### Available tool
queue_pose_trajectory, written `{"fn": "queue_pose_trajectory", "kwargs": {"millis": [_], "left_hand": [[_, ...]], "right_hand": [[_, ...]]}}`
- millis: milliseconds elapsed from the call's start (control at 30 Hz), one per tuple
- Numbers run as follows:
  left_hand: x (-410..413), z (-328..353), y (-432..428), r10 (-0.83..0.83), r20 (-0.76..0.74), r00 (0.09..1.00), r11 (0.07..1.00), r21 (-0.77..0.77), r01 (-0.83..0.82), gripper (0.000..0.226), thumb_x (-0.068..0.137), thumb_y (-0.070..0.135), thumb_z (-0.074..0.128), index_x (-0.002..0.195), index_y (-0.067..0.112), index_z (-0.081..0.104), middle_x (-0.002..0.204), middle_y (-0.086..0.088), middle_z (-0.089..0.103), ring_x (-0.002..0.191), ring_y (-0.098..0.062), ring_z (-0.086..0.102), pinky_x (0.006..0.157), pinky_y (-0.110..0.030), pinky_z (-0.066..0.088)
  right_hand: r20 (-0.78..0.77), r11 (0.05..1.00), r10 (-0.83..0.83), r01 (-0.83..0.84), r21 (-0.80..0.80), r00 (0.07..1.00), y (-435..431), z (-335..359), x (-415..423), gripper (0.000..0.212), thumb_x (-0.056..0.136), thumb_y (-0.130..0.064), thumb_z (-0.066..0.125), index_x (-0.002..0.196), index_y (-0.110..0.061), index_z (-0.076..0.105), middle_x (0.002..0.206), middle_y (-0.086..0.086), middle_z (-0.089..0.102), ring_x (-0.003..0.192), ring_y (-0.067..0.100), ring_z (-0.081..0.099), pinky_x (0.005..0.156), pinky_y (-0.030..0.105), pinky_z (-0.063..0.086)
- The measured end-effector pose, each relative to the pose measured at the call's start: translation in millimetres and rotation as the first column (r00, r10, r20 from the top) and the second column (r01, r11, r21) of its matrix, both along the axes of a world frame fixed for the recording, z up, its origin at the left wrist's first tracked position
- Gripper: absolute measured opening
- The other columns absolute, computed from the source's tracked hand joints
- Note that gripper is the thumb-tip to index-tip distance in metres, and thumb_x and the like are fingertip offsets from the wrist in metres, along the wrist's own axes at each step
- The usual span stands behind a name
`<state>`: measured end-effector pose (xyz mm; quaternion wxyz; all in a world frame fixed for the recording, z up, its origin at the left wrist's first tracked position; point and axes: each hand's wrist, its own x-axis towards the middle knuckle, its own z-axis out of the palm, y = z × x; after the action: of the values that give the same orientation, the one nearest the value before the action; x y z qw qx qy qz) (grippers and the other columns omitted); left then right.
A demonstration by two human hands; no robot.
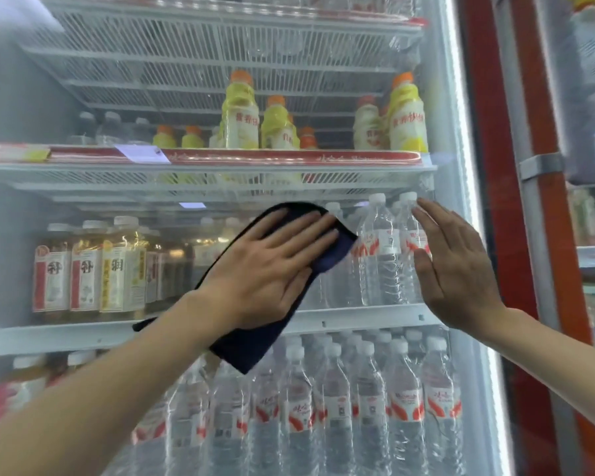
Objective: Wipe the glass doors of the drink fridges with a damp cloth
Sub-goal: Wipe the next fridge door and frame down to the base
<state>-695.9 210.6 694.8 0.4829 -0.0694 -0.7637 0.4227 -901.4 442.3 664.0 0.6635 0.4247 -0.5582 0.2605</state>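
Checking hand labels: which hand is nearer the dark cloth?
Left. The left hand lies flat on the dark cloth against the glass door; the right hand is open to its right, apart from it.

Dark navy cloth; orange-capped yellow bottles; red door frame.

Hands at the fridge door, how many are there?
2. The left hand presses the dark cloth to the glass door at centre; the right hand is open just right of it, holding nothing.

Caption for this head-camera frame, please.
Left hand presses a dark cloth flat on the drink fridge's glass door, with the open right hand spread beside it.
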Motion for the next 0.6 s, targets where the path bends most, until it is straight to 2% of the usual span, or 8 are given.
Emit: {"fn": "queue_pose_trajectory", "kwargs": {"millis": [100,200,267,367,433,533,600], "left_hand": [[-14,23,11,0.047,-0.174,0.984,0.977,0.215,-0.009,0.061,0.104,0.037,0.022,0.162,0.015,0.019,0.169,-0.004,0.013,0.157,-0.017,0.010,0.127,-0.048,0.012],[-31,0,27,0.048,-0.269,0.962,0.957,0.287,0.032,0.062,0.105,0.037,0.021,0.161,0.010,0.017,0.170,-0.006,0.010,0.158,-0.020,0.008,0.127,-0.051,0.011],[-43,-25,41,0.015,-0.282,0.959,0.950,0.303,0.074,0.063,0.105,0.037,0.023,0.161,0.009,0.016,0.170,-0.008,0.008,0.158,-0.022,0.007,0.126,-0.052,0.012],[-60,-81,69,0.021,-0.148,0.989,0.966,0.256,0.018,0.063,0.105,0.038,0.027,0.161,0.010,0.017,0.170,-0.008,0.009,0.158,-0.023,0.007,0.125,-0.053,0.015],[-59,-99,73,0.004,-0.021,1.000,0.988,0.154,0.000,0.063,0.106,0.038,0.029,0.162,0.012,0.018,0.170,-0.006,0.011,0.158,-0.022,0.009,0.126,-0.050,0.012],[-46,-47,55,0.021,0.107,0.994,0.998,-0.065,-0.014,0.060,0.107,0.036,0.029,0.162,0.016,0.018,0.170,-0.001,0.012,0.157,-0.017,0.011,0.128,-0.045,0.010],[-48,1,53,0.014,0.021,1.000,1.000,-0.012,-0.013,0.059,0.105,0.034,0.030,0.161,0.016,0.021,0.169,-0.001,0.016,0.156,-0.016,0.015,0.127,-0.046,0.015]], "right_hand": [[0.026,1.000,0.022,-0.022,0.004,0.999,3,-5,-9,0.056,0.103,-0.023,0.034,0.155,-0.001,0.039,0.164,0.013,0.035,0.154,0.026,0.031,0.129,0.043,0.018],[0.023,0.999,0.040,-0.040,0.001,0.999,0,-10,-13,0.057,0.103,-0.023,0.033,0.156,-0.002,0.038,0.165,0.011,0.034,0.155,0.024,0.029,0.129,0.044,0.019],[0.024,0.999,0.048,-0.048,0.004,0.999,1,-9,-13,0.057,0.103,-0.023,0.034,0.156,-0.001,0.038,0.165,0.012,0.034,0.155,0.025,0.029,0.129,0.045,0.020],[0.038,0.995,0.090,-0.092,0.039,0.995,3,-10,-14,0.056,0.103,-0.022,0.034,0.155,-0.001,0.039,0.165,0.013,0.034,0.155,0.026,0.029,0.128,0.046,0.019],[0.033,0.989,0.131,-0.134,0.070,0.991,13,-6,-18,0.055,0.103,-0.022,0.034,0.154,-0.001,0.040,0.164,0.012,0.035,0.154,0.026,0.030,0.128,0.042,0.019],[0.007,0.995,0.068,-0.068,0.073,0.998,34,0,-36,0.055,0.102,-0.022,0.037,0.154,-0.001,0.040,0.164,0.014,0.035,0.153,0.028,0.032,0.125,0.049,0.025],[0.015,0.996,0.030,-0.031,0.080,0.999,39,-2,-45,0.058,0.102,-0.023,0.038,0.156,0.000,0.036,0.166,0.014,0.030,0.155,0.029,0.027,0.125,0.053,0.024]]}}
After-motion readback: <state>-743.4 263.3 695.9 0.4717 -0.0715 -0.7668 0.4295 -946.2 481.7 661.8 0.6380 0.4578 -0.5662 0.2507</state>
